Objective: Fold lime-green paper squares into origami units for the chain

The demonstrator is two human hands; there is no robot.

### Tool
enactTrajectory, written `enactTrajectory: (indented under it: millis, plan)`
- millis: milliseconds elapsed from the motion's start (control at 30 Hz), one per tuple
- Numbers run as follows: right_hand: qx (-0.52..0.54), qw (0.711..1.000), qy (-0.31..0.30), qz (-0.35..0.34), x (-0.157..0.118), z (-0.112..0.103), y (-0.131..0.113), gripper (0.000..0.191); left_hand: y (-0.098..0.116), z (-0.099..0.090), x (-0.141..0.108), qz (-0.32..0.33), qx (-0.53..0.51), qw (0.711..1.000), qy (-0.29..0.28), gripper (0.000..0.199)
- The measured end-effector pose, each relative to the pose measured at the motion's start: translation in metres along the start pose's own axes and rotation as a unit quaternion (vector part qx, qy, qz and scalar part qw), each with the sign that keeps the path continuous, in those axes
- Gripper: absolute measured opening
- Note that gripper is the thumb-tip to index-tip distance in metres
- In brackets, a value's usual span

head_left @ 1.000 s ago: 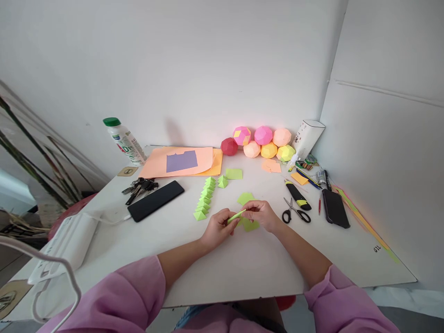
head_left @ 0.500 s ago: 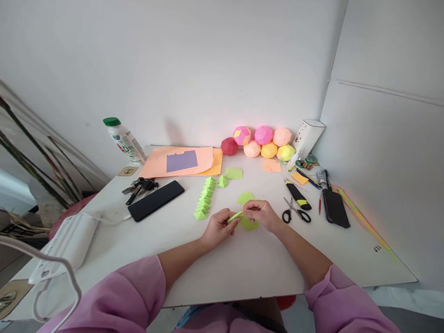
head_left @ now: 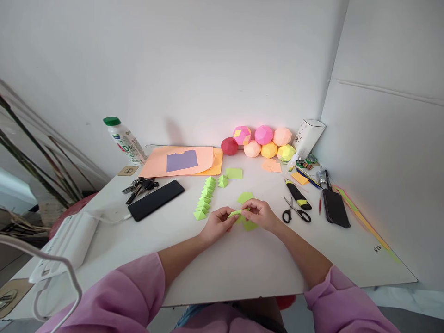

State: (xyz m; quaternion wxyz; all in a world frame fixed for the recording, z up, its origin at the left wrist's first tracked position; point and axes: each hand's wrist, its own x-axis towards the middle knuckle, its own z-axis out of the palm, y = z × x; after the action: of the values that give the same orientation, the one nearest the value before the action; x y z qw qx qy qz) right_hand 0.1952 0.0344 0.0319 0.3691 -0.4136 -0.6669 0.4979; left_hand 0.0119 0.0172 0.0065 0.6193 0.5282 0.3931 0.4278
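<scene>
Between my two hands, above the middle of the white table (head_left: 222,268), is a small folded piece of green paper (head_left: 235,213). My left hand (head_left: 218,224) pinches its left end between thumb and fingers. The fingers of my right hand (head_left: 259,213) are closed on the other end. Flat green paper pieces (head_left: 247,197) lie behind and beneath my hands, partly covered by them. To the left stands a row of several folded green paper pyramids (head_left: 204,202), with one more pyramid (head_left: 222,181) beside its far end.
Scissors (head_left: 292,210) and a black-and-yellow cutter (head_left: 297,195) lie right of my hands. A phone (head_left: 336,209) is farther right. Faceted paper balls (head_left: 263,135) are stacked by the wall. At left are a black power bank (head_left: 156,200), keys (head_left: 140,187) and a bottle (head_left: 125,142).
My fingers have shifted slightly on the green paper, and it is tilted less steeply than before. The things on the table have stayed in place.
</scene>
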Motion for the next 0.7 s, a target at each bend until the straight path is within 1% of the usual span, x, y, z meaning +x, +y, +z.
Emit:
enactTrajectory:
  millis: [100,300,400,600,700]
  plan:
    - [-0.033,0.999,-0.007,-0.005,-0.0011,0.0007,-0.0016,0.021,-0.0002,-0.0004,-0.0003,-0.004,0.003,1.0,-0.005,0.027]
    - [-0.038,0.999,0.004,0.005,-0.0022,0.0007,-0.0019,0.024,-0.0017,-0.0007,0.0007,0.013,-0.012,1.0,-0.001,0.024]
    - [-0.045,0.999,0.0,0.009,-0.0028,0.0008,-0.0029,0.025,-0.0034,-0.0014,0.0012,0.017,-0.017,1.0,-0.004,0.024]
    - [-0.041,0.999,-0.009,0.029,-0.0039,0.0011,-0.0081,0.025,-0.0022,-0.0008,0.0013,0.022,-0.017,1.0,0.011,0.022]
    - [-0.037,0.999,-0.014,0.036,-0.004,0.0008,-0.0074,0.025,-0.0031,-0.0014,0.0014,0.026,-0.017,0.999,0.01,0.022]
